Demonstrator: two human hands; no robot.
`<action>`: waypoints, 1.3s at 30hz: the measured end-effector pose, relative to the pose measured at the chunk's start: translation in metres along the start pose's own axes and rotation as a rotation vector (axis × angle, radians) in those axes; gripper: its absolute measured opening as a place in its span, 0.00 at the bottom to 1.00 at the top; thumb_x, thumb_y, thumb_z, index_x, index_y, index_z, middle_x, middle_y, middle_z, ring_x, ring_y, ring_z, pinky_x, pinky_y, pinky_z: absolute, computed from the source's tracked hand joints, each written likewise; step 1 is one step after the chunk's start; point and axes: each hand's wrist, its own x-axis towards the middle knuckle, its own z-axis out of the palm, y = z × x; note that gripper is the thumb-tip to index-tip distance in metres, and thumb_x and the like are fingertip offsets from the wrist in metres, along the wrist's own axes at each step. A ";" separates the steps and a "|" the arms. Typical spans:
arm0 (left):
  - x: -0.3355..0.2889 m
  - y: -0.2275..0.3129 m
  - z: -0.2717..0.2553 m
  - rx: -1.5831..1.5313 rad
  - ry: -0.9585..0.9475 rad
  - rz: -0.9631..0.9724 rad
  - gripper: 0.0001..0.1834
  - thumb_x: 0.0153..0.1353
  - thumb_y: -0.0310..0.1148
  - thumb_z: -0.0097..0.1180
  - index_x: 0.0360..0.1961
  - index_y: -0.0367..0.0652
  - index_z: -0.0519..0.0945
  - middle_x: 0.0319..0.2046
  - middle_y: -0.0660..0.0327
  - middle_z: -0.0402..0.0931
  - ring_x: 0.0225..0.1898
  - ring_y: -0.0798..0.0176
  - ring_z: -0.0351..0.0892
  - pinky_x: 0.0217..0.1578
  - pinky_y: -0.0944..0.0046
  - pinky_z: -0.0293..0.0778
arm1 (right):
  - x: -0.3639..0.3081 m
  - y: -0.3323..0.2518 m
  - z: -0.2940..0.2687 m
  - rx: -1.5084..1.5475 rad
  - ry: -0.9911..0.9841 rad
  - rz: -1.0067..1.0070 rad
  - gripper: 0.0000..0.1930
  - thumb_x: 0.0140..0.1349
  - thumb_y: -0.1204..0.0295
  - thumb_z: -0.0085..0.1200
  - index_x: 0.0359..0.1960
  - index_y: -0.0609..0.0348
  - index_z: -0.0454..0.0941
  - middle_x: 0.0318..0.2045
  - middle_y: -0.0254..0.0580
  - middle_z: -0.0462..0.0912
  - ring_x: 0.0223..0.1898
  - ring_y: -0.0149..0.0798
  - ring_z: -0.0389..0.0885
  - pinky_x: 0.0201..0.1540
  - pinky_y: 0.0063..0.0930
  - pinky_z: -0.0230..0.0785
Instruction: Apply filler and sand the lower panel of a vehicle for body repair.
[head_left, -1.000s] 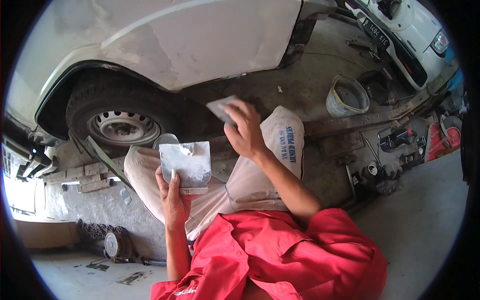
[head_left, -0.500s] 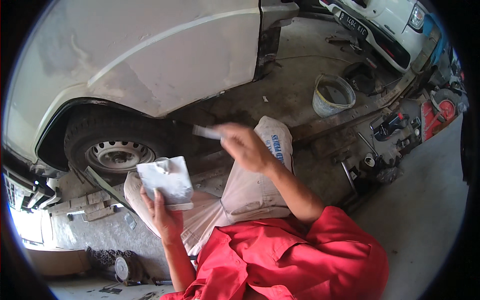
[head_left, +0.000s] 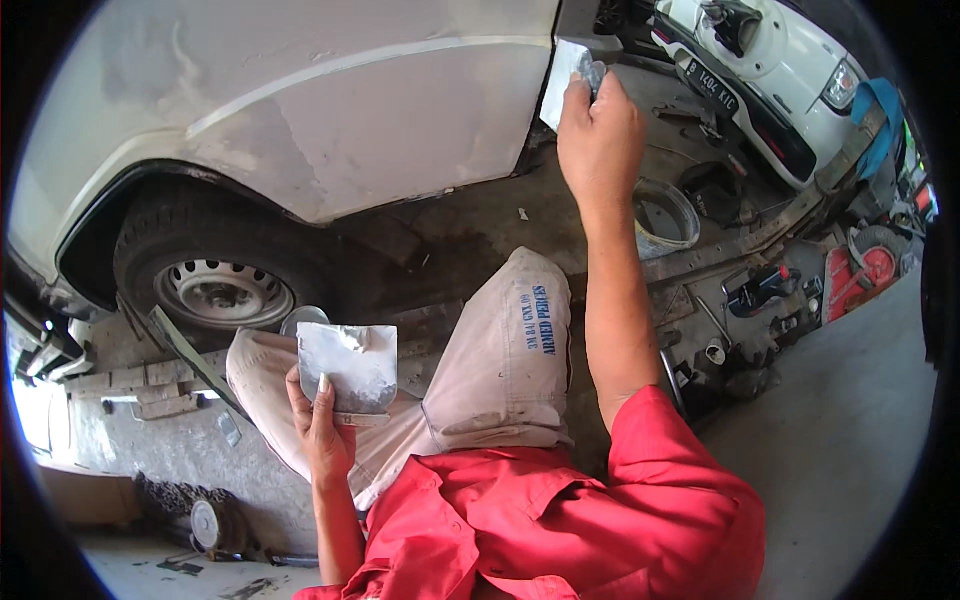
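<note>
My left hand point(head_left: 324, 432) holds a flat square metal plate point(head_left: 350, 378) above my lap, thumb on its face. A lump of pale putty point(head_left: 352, 341) sits near the plate's far edge, with grey smears lower down. My right arm is stretched far forward, and my right hand point(head_left: 603, 140) grips a flat pale putty spreader point(head_left: 561, 92) by a grey part near the thumb. The spreader's blade overlaps the right edge of the patchy white car panel point(head_left: 380, 130) in view; whether it touches cannot be told.
The car's wheel point(head_left: 226, 293) is at the left. Beyond my right forearm stand a bucket point(head_left: 668, 215) and a white car point(head_left: 790, 60). Tools, a dark bottle point(head_left: 757, 292) and a red metal piece point(head_left: 850, 280) lie at the right. Wooden planks point(head_left: 165, 390) lie at the left.
My right hand has swung forward and to the right with the spreader, from over my knee to the panel's far edge. The left hand still holds the plate, now turned more squarely.
</note>
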 end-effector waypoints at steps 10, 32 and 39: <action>0.000 -0.002 0.001 -0.014 0.038 -0.019 0.15 0.77 0.25 0.51 0.61 0.46 0.68 0.53 0.62 0.78 0.54 0.70 0.78 0.57 0.64 0.77 | 0.002 -0.001 0.005 -0.030 -0.124 -0.016 0.11 0.67 0.71 0.53 0.31 0.68 0.77 0.27 0.62 0.83 0.32 0.67 0.83 0.37 0.56 0.73; 0.002 -0.005 -0.004 0.037 0.003 -0.012 0.19 0.78 0.28 0.51 0.66 0.45 0.67 0.56 0.61 0.77 0.56 0.68 0.79 0.57 0.63 0.80 | -0.180 0.070 0.075 -0.028 -0.235 0.182 0.13 0.66 0.74 0.53 0.46 0.72 0.79 0.39 0.65 0.85 0.39 0.67 0.84 0.44 0.55 0.75; 0.008 -0.004 -0.002 0.132 0.007 -0.022 0.16 0.78 0.28 0.52 0.63 0.44 0.68 0.51 0.65 0.77 0.49 0.73 0.79 0.48 0.68 0.80 | -0.166 0.012 0.019 1.185 -0.573 1.050 0.08 0.66 0.71 0.59 0.43 0.60 0.84 0.34 0.33 0.86 0.32 0.27 0.83 0.36 0.24 0.76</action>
